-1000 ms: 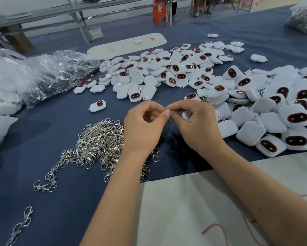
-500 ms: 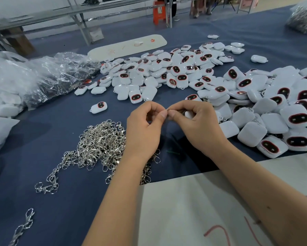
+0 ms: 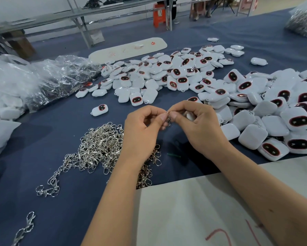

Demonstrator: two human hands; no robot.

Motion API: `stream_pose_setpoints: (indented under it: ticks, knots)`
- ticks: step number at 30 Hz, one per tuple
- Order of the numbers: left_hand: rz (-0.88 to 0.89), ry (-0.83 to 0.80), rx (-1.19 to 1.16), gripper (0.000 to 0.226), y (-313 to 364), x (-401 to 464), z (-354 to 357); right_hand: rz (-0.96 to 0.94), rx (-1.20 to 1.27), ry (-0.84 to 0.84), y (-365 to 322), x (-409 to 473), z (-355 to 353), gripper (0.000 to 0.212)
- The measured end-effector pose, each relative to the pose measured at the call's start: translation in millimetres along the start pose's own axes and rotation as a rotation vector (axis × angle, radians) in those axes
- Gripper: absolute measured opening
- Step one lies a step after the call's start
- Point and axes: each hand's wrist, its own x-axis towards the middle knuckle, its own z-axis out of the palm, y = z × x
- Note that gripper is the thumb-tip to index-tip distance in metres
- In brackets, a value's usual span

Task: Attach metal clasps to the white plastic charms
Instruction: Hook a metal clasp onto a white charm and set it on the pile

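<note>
- while both hands work above the bench (image 3: 42,148), the step in hand looks like joining: left hand (image 3: 142,132) pinches a clasp (image 3: 169,119) between thumb and forefinger, right hand (image 3: 199,126) curls round a white charm (image 3: 189,115) and pinches at the same spot.
- the clasp hangs just between the two thumbs; the charm is mostly hidden in the right palm, only a white edge shows.
- cannot tell whether the ring is through the charm's loop yet; too small.
- judgement: next move calls for a fine threading of the ring through the loop, then closing it, then setting the charm aside.
- clasp pile (image 3: 99,148) lies just left of and under the left wrist, tangled; a loose chain (image 3: 48,189) trails from it.
- charm heap (image 3: 273,112) sits to the right and beyond the hands; a single charm (image 3: 99,109) lies apart, left of them.
- clear bags (image 3: 42,80) far left; a white sheet (image 3: 193,210) under the forearms.
- risk: tangled clasps may drag out several at once on the next pick.
</note>
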Motion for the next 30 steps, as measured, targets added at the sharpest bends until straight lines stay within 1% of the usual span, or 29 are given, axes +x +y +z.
stream_pose_setpoints:
  ticks: [6, 9, 14, 20, 22, 25, 30]
  knots:
    - [-0.02, 0.001, -0.076, 0.013, 2, 1, 2, -0.007, 0.103, 0.009, 1, 1, -2, 0.013]
    - [-0.01, 0.007, -0.057, 0.014, 2, 0, 2, 0.002, 0.112, 0.0, 2, 2, -2, 0.013]
    - [0.03, 0.019, 0.046, 0.014, 4, -1, 2, -0.009, 0.086, -0.008, 3, 1, -2, 0.014]
    - [0.169, 0.146, 0.302, 0.015, 8, -6, 16, -0.032, 0.037, 0.024, 0, -1, 0, 0.015]
    - [0.192, 0.182, 0.375, 0.014, 8, -7, 17, -0.031, 0.025, 0.023, -1, -1, 1, 0.014]
    - [0.207, 0.21, 0.417, 0.014, 10, -7, 17, -0.041, -0.007, 0.021, -1, -1, 1, 0.012]
    - [0.266, 0.173, 0.451, 0.013, 13, -7, 12, -0.046, -0.008, 0.032, -6, -2, 2, 0.014]
